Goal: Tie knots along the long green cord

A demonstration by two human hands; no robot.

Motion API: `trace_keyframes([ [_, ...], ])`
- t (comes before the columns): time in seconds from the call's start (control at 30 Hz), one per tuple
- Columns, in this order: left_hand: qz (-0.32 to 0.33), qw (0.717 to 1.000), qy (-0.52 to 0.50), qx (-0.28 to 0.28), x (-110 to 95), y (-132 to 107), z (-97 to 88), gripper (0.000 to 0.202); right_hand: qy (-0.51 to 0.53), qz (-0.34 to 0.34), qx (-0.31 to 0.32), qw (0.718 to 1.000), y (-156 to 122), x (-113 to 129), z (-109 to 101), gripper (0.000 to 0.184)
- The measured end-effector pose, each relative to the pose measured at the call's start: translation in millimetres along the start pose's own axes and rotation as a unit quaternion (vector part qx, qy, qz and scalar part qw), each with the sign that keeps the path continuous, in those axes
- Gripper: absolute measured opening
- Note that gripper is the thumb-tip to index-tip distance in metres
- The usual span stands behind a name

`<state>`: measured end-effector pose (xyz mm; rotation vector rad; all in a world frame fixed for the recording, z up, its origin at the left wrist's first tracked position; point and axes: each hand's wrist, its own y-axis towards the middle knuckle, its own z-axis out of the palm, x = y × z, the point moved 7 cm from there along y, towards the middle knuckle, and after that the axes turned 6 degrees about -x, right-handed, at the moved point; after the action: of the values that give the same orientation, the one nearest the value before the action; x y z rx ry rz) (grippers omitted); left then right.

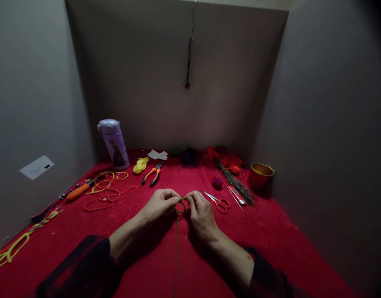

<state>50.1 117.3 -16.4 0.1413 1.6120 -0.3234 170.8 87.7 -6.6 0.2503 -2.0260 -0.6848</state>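
A green cord [178, 236] runs between my two hands and hangs down toward the front of the table. Just below the fingertips it forms a small ring-like loop. My left hand [161, 203] is closed, pinching the cord between thumb and forefinger near the loop's left side. On the other side my right hand [202, 215] pinches the cord too, its fingers curled. A short stretch of cord shows between the two pinches. Right of my right hand lie red-handled scissors [220, 204], blades pointing away to the left.
Red cloth [141, 256] covers the table. Behind are pliers [153, 174], yellow yarn [141, 164], a purple bottle [115, 145] and red yarn [230, 160]. A bundle of thin stems [235, 182] and a red cup [259, 176] stand right; braided cords [44, 221] lie left.
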Motion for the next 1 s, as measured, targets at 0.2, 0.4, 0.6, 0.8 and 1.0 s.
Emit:
trace_keyframes([
  [0.2,0.029,0.998,0.037,-0.028,-6,-1,-10.8,0.025,0.02,0.017,0.017,1.0,-1,-1,2,0.022],
  [0.4,0.053,0.996,0.074,-0.019,-12,1,-15.0,0.026,0.017,0.045,0.006,0.999,0,-4,-1,0.024],
  [0.6,0.063,0.991,0.108,-0.038,-13,1,-19.4,0.02,0.004,0.063,0.002,0.998,0,-8,-1,0.026],
  [0.8,0.089,0.981,0.163,-0.047,-13,2,-22.7,0.017,-0.056,-0.029,-0.056,0.996,2,6,-13,0.021],
  [1.0,0.14,0.97,0.196,-0.019,-14,1,-17.1,0.016,-0.128,-0.118,0.025,0.984,-3,19,0,0.021],
])
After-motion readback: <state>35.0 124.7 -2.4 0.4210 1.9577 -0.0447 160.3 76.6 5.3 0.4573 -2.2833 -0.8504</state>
